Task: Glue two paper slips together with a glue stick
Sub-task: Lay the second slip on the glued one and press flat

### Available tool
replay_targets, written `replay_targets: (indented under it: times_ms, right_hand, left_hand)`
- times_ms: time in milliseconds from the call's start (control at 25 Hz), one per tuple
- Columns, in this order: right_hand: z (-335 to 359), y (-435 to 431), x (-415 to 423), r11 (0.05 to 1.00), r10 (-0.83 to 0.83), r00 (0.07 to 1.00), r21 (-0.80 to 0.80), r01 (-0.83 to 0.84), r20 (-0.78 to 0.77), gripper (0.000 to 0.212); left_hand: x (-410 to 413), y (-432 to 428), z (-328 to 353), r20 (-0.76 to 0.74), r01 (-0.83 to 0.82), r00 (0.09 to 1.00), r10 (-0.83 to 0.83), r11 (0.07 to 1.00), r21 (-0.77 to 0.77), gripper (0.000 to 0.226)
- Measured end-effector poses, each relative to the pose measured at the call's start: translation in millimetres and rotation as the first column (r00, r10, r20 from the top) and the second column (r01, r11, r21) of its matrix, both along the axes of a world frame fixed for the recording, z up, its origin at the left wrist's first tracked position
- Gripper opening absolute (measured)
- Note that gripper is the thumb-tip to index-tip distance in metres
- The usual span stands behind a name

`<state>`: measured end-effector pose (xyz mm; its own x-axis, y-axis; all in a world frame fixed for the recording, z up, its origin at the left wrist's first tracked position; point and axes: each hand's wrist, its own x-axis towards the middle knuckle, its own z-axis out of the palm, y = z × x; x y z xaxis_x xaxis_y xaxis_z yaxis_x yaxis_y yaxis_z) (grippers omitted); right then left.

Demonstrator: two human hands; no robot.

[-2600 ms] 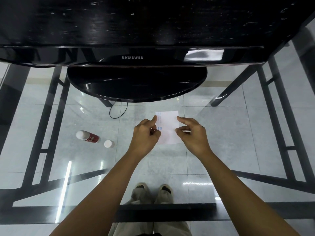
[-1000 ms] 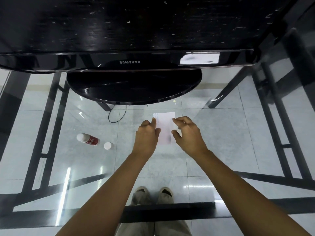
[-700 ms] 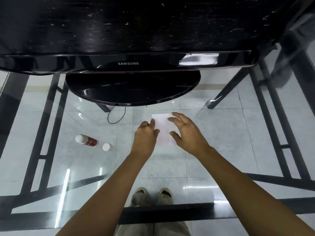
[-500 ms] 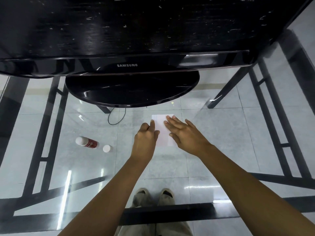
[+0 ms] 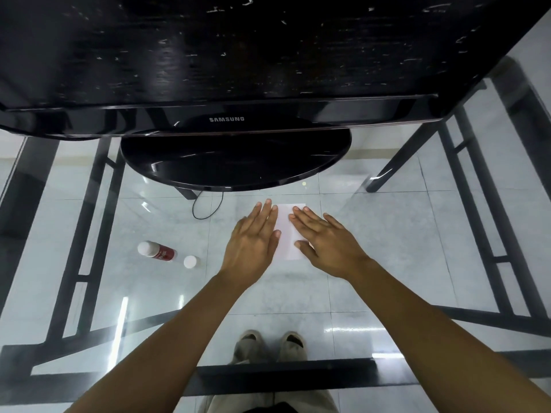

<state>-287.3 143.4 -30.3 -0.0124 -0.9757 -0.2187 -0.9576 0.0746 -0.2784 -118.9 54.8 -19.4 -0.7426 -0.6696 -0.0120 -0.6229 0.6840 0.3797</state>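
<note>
Paper slips (image 5: 285, 234) are seen as one white rectangle lying flat on the glass tabletop (image 5: 387, 248), near the middle, just in front of the monitor's round base (image 5: 235, 162); separate layers cannot be told apart. The left hand (image 5: 253, 242) is laid palm-down over the sheet's left edge, its fingers (image 5: 265, 213) straight and held close together, with nothing gripped. The right hand (image 5: 326, 242) is laid palm-down over the right edge, its fingers (image 5: 304, 219) likewise straight and slightly spread, thumb tip resting on the paper. A strip of white is left showing between the two hands. The glue stick (image 5: 158, 251), red-bodied with a white end, is lying on its side well to the left of the hands, untouched. Its white cap (image 5: 190, 261) is set just beside it, apart by a small gap. A large black monitor (image 5: 226, 55) fills the upper part of the view. A thin dark cable (image 5: 207, 208) is looped below the glass, near the base. Black frame bars (image 5: 74, 263) and tiled floor are visible through the tabletop, as are the person's shoes (image 5: 269, 344) at the near edge.
</note>
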Motion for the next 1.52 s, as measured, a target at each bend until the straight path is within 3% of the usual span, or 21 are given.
replay_targets:
  times_ms: [200,400,640,800,1040,1200,1280,1440,1520]
  right_hand:
    - [-4.1,1.6,4.2,1.0,-0.002,0.999,0.011,0.002,-0.048,0.056]
    - [-4.4,0.8,2.8,1.0,0.009,0.999,0.021,-0.008,-0.053,0.056]
    - [-4.7,1.2,3.3,1.0,0.008,0.998,0.021,-0.007,-0.062,0.057]
    - [-4.8,1.5,3.8,1.0,0.004,0.998,0.018,-0.003,-0.061,0.057]
    - [-5.9,2.3,5.1,1.0,-0.007,0.998,0.01,0.007,-0.068,0.058]
    - [-4.8,2.8,5.5,1.0,-0.003,0.998,0.006,0.004,-0.061,0.057]
    - [-4.6,2.9,5.9,1.0,-0.01,0.998,0.002,0.01,-0.06,0.057]
    - [-4.8,2.7,6.7,1.0,-0.013,0.998,-0.006,0.013,-0.065,0.056]
    - [-4.6,2.9,6.8,1.0,-0.017,0.998,-0.009,0.017,-0.061,0.056]
  left_hand:
    - [22.9,23.8,-11.2,0.303,0.188,0.934,-0.189,0.982,0.031,0.068]
    - [29.1,22.8,-10.8,0.409,0.211,0.894,-0.181,0.977,-0.029,0.071]
    - [18.4,28.9,-7.7,0.313,0.022,0.949,-0.024,1.0,0.009,0.074]
    - [8.0,25.5,-11.1,0.324,0.076,0.943,-0.073,0.997,0.001,0.074]
    - [9.1,8.4,-10.8,0.279,-0.021,0.96,0.018,1.0,0.008,0.075]
    - [1.4,5.2,-13.8,0.303,0.097,0.948,-0.093,0.995,0.003,0.068]
    - [3.0,-3.0,-15.2,0.316,0.077,0.946,-0.072,0.997,-0.003,0.07]
    - [0.3,-16.3,-13.0,0.263,0.002,0.965,-0.008,1.0,0.024,0.072]
    - [-0.9,-15.1,-11.9,0.238,0.053,0.969,-0.059,0.998,0.031,0.069]
